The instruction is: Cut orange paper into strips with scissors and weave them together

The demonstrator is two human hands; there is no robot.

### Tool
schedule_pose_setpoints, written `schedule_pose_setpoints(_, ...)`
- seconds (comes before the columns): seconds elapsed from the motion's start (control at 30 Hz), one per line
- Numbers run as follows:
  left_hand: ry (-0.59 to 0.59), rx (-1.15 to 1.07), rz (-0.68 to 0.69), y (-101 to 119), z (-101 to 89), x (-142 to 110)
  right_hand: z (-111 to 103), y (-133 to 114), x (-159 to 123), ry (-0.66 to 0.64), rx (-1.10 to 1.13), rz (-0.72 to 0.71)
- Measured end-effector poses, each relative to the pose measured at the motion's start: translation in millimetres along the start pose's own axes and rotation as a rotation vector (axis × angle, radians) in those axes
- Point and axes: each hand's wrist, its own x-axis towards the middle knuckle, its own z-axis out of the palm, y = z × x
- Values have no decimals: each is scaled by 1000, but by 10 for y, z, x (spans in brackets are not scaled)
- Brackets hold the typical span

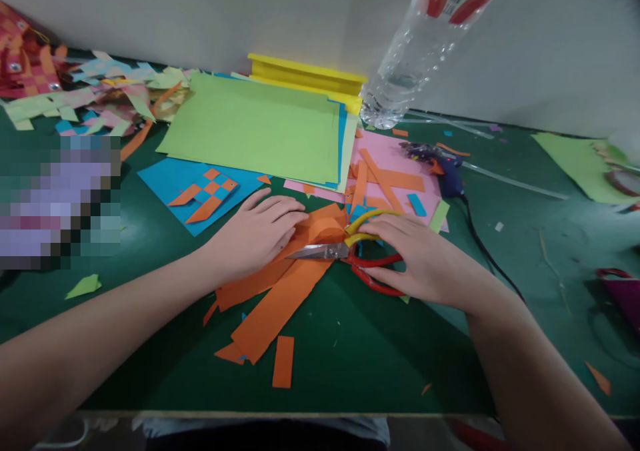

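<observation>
My right hand [420,257] is closed around the handles of a pair of scissors [327,251] with one yellow and one red grip. The metal blades point left and lie across orange paper strips [287,304], their tips close to my left hand [263,231]. That hand rests palm down on the orange paper, fingers apart and slightly bent; its thumb is partly hidden. One strip bends up in a loop between the two hands. A woven orange and blue paper fish [213,192] lies on a blue sheet [153,174] beyond my left hand.
Green sheets [255,127] lie against a yellow holder [305,71] at the back. A tilted water bottle [400,71], a glue gun [447,171] with its cord, and a pink sheet [385,147] are on the right. Paper scraps [120,84] and a blurred-out object [55,201] lie left.
</observation>
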Motion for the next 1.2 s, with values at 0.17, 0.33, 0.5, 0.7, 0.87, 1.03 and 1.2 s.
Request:
schedule_pose_setpoints(0.17, -27, -55, 5, 5, -28, 6, -12, 14, 9, 0, 36, 13)
schedule_pose_setpoints(0.33, -91, -35, -16, 47, -56, -34, -19, 5, 21, -11, 56, 8)
schedule_pose_setpoints(0.5, -138, -21, -25, 99, -65, -76, -25, 7, 19, -15, 48, 9)
schedule_pose_setpoints(0.7, -131, -20, -1, 64, -59, -68, -36, 31, -10, 9, 5, 14)
schedule_pose_setpoints(0.87, -117, 11, 49, 25, -54, -15, -54, 59, -35, 31, -20, 22)
schedule_pose_setpoints(1.03, -101, -14, 77, -27, -62, 30, -78, 74, -32, 34, 10, 26)
schedule_pose_setpoints(1.2, -102, -86, 42, -50, -67, 34, -98, 69, -23, 26, 71, 22)
